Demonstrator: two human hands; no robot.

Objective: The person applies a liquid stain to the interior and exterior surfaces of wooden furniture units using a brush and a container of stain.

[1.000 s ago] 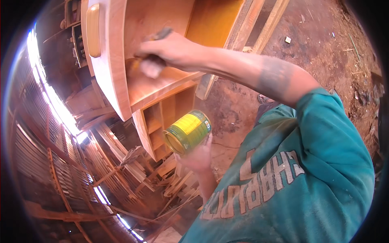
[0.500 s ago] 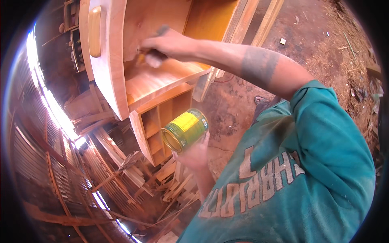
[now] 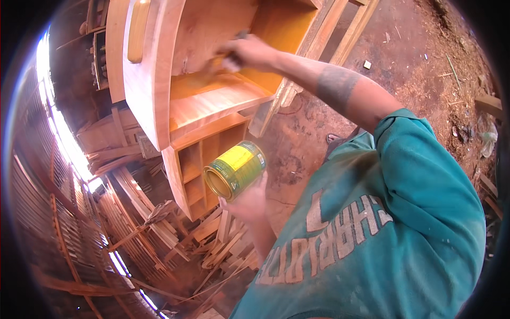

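Observation:
My right hand (image 3: 252, 53) reaches inside an open compartment of a wooden cabinet (image 3: 151, 80). Its fingers are closed around a paintbrush (image 3: 215, 68), which is smeared by motion and slants down toward the compartment's floor. Part of that floor and the inner side wall look glossy orange; the front strip is paler. Lower down, my left hand (image 3: 249, 199) supports a green and yellow tin can (image 3: 236, 167) from beneath. The can is tilted with its rimmed round end toward the lower left, and its contents cannot be seen.
A light wooden handle (image 3: 138, 32) is on the cabinet's left front panel. Below sits a smaller section with cubbyholes (image 3: 194, 165). Loose boards and offcuts (image 3: 228, 239) pile up at the lower left, near a corrugated metal wall (image 3: 37, 196). Wood shavings litter the earth floor (image 3: 414, 64).
My right hand and the brush have shifted to the right within the compartment. The can and my left hand sit slightly further left in view.

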